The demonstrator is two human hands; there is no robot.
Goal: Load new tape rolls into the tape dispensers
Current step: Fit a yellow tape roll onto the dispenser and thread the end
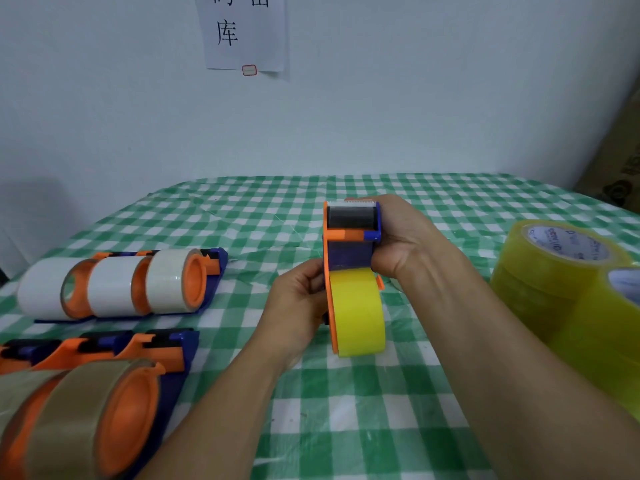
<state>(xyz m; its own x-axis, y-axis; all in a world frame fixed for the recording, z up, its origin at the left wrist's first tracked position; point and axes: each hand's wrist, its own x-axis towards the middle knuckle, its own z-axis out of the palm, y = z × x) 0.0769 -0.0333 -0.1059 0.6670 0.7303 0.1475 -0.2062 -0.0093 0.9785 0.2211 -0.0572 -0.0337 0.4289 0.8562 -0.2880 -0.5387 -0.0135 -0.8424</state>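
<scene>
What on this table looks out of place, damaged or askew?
Nothing stands out. Loaded dispensers lie in two rows at left, spare yellow rolls are stacked at right; the left hand and right hand hold one dispenser. Only the tablecloth is creased.

Dispensers [351, 251] x7; loose yel. rolls [554, 265] 3+; hands [298, 299] x2.

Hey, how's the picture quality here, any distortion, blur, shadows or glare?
Head view throughout: the wide-angle lens bows the table at its far edge; light is soft and even, with a dim shadow on the wall at far left; the brown rolls nearest the camera look soft, the yellow roll in the held dispenser is sharp; faint sheen on the white rolls, no harsh glare.
</scene>
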